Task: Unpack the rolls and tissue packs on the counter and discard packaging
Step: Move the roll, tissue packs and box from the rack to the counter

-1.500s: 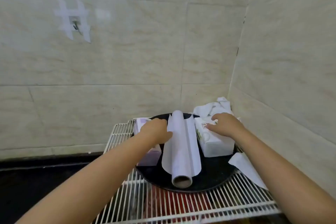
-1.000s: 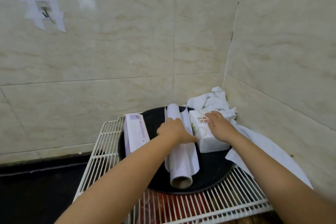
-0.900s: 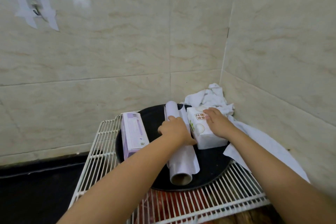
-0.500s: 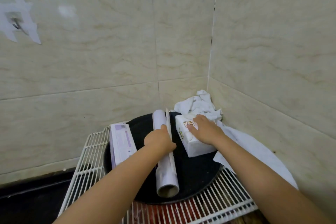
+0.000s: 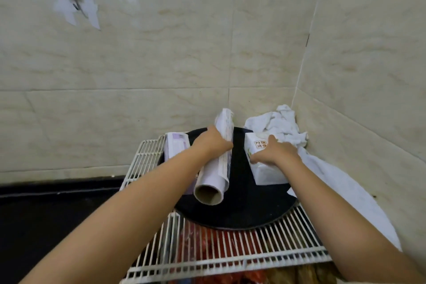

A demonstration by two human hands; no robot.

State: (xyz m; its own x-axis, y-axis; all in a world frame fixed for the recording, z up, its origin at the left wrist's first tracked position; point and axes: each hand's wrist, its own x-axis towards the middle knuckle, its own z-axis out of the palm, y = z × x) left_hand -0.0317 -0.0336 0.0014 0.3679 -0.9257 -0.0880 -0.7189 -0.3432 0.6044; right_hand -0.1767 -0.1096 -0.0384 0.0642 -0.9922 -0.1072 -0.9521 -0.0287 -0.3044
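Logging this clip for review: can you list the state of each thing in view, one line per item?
left hand: closed around the roll
roll: lifted at an angle, loose sheet edge hanging off, open core facing the camera
right hand: resting on top of the white tissue pack
white tissue pack: lying on the black tray, still wrapped
purple tissue pack: lying at the tray's left edge, looks unopened
black tray: flat on the wire rack
white cloth: crumpled in the corner

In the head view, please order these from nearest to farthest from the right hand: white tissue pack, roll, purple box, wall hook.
1. white tissue pack: under the right hand, touching it.
2. roll: to its left, held by the left hand.
3. purple box: further left, beyond the roll.
4. wall hook: high on the far left wall.
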